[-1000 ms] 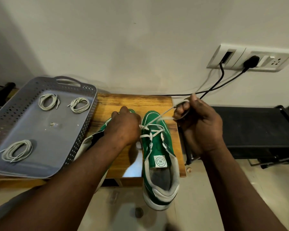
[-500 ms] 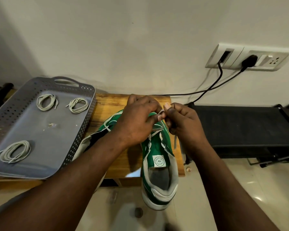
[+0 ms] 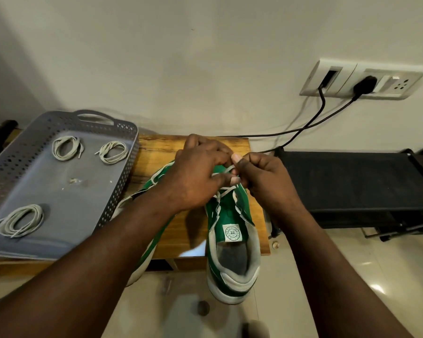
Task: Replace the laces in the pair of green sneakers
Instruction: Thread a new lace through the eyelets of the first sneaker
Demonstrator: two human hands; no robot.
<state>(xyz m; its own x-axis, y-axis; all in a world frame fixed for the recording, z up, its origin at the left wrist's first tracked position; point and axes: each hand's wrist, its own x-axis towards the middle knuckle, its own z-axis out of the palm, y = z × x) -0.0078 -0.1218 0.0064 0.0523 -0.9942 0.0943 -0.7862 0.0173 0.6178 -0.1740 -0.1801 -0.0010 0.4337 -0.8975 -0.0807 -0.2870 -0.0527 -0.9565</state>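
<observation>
Forearms reach in from the bottom edge over a pale tiled floor (image 3: 327, 276). One green sneaker (image 3: 232, 215) lies lengthwise on the wooden table (image 3: 156, 152), toe toward the wall, its grey-lined heel hanging out past the near table edge and a white label on its tongue. A second green sneaker (image 3: 160, 178) lies just beside it on the left, mostly hidden under the left forearm. Both hands meet over the toe end of the first sneaker. The left hand (image 3: 200, 174), fingers curled, pinches a white lace (image 3: 224, 170), and the right hand (image 3: 261, 176), fingers also curled in, pinches the same lace just beside it. A strand of that lace crosses the sneaker just below the hands. At the left of the table sits a grey perforated tray (image 3: 117, 191) holding one coiled lace (image 3: 21, 220) at its near left corner, another coil (image 3: 66, 147) and a third coil (image 3: 114, 152) side by side toward its far end. To the right of the table stands a low black rack (image 3: 352, 181). Beyond it, on the wall, a white socket plate (image 3: 366, 80) carries a black plug (image 3: 365, 84), and dark cables (image 3: 315, 120) run down toward the table's far edge.
</observation>
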